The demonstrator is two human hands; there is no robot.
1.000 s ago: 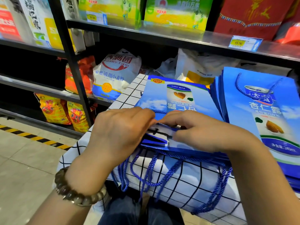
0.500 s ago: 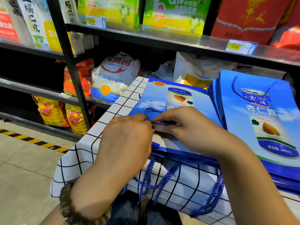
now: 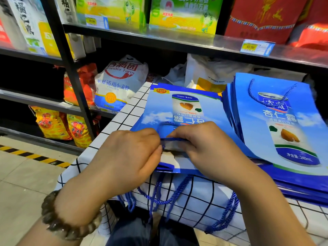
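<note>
Here, gridded surface [image 3: 124, 118] is standing by shelves [image 3: 159, 38], bag stack [image 3: 284, 121] lying alongside. Both left grip [image 3: 127, 157] and right grip [image 3: 205, 150] are pinching blue cord [image 3: 174, 139].

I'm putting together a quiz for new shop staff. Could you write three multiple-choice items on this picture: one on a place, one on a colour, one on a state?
1. What does the bag under the hands lie on?
A. the floor
B. a checked cloth
C. the top shelf

2. What colour is the cord pinched between the left hand and the right hand?
A. red
B. white
C. blue

3. How is the bag placed?
A. lying flat
B. standing upright
C. hanging from a hook

Answers:
1. B: black grid lines on white show around the bag.
2. C: the cord matches the bag's blue edge.
3. A: the bag's printed face points up on the cloth.
</note>
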